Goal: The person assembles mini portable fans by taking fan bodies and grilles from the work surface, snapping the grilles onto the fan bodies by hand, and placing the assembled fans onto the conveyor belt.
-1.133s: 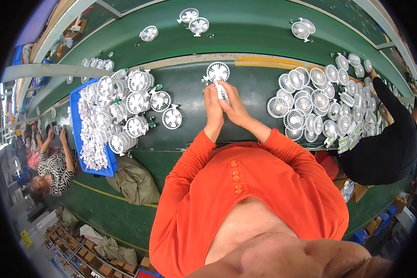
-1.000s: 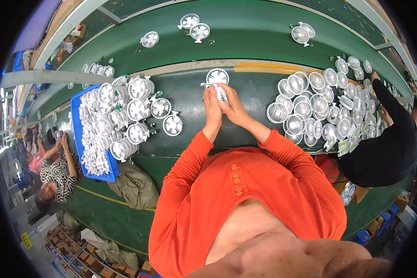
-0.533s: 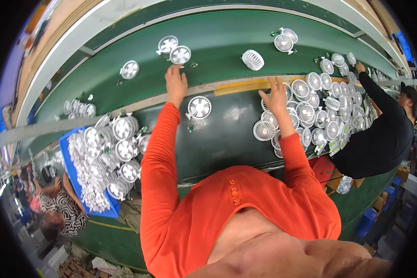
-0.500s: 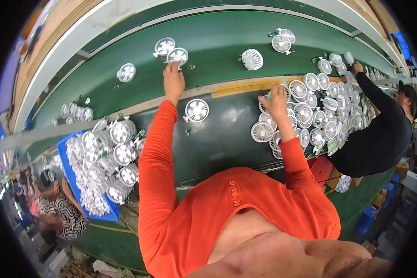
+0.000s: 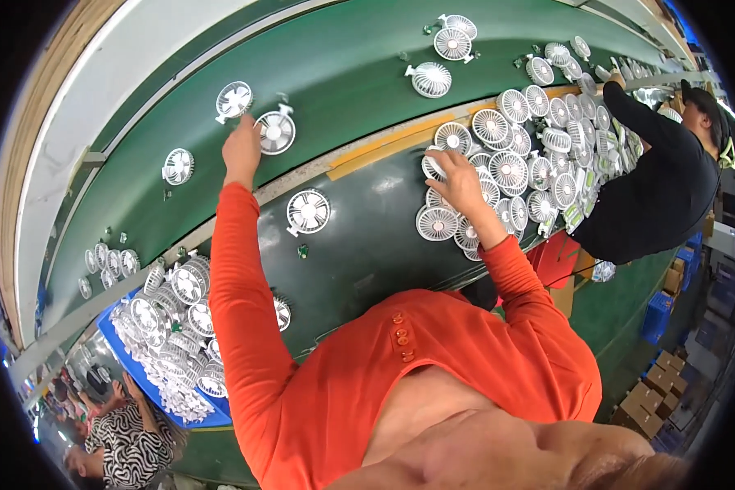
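My left hand (image 5: 241, 151) reaches far out over the green conveyor belt (image 5: 359, 57). Its fingertips rest at the rim of a small white fan (image 5: 275, 132) lying on the belt, and nothing is held in the hand. Another white fan (image 5: 234, 100) lies just beyond it. My right hand (image 5: 459, 178) is down on the heap of white fans (image 5: 539, 155) at the right of the dark bench. Its fingers are closed on one fan (image 5: 433, 166) at the heap's near edge. A single fan (image 5: 308, 211) lies on the bench between my arms.
A blue tray (image 5: 118, 347) piled with several fans sits at the left. More fans (image 5: 453, 41) ride the belt. A person in black (image 5: 661, 180) works at the heap on the right, and a person in a striped top (image 5: 126, 441) sits at lower left. Cardboard boxes (image 5: 661, 384) stand at lower right.
The view has swung right. My left hand has gone from in front of me out to the belt and set a fan there. My right hand has taken hold of a fan in the heap.
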A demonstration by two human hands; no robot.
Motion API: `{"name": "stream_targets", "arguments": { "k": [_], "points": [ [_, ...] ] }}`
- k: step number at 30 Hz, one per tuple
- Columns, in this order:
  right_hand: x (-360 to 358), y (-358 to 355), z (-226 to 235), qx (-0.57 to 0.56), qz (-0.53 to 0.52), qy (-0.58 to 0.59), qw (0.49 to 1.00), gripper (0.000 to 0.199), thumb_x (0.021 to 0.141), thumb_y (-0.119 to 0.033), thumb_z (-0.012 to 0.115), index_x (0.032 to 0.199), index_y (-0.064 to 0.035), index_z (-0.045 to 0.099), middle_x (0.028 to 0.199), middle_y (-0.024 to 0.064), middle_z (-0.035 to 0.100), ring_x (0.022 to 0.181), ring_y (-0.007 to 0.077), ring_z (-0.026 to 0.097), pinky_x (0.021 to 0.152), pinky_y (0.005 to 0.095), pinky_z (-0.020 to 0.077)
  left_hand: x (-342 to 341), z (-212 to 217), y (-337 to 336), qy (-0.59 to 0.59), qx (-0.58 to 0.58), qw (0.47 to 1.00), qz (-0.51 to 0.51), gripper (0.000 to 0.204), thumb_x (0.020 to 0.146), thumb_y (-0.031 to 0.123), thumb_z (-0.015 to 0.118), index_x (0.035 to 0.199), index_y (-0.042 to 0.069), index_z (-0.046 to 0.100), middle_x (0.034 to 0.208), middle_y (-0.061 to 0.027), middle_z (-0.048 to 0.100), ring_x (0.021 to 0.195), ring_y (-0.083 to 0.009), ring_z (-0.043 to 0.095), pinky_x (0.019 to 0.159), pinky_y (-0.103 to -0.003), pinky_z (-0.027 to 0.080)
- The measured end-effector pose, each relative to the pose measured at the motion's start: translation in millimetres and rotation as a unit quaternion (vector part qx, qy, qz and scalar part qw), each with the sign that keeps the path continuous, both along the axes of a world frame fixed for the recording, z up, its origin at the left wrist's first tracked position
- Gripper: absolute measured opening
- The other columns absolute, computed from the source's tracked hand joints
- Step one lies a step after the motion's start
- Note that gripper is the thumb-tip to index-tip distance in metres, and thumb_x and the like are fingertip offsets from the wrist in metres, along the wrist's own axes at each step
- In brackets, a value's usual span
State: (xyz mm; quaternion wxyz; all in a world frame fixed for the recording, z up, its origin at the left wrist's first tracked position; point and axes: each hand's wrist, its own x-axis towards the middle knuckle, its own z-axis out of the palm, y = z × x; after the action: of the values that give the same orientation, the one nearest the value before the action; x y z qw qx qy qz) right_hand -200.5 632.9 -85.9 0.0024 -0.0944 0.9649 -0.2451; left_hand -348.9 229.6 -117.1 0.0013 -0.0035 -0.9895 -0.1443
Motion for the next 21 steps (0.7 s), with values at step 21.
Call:
{"name": "stream_targets", "arguments": {
  "k": [21],
  "points": [
    [12.6, -94.7, 9.7, -0.514, 0.021, -0.153, 0.844, 0.04, 0.086, -0.003, 0.058, 0.125, -0.0011, 0.049, 0.112, 0.0032, 0.057, 0.101, 0.0086, 0.053, 0.084, 0.0237, 0.0453, 211.8, 3.9, 125.3, -0.215, 0.759, 0.592, 0.166, 0.068, 0.084, 0.004, 0.058, 0.142, 0.004, 0.022, 0.109, -0.0028, 0.061, 0.093, -0.0101, 0.059, 0.079, -0.026, 0.047]
  ]
}}
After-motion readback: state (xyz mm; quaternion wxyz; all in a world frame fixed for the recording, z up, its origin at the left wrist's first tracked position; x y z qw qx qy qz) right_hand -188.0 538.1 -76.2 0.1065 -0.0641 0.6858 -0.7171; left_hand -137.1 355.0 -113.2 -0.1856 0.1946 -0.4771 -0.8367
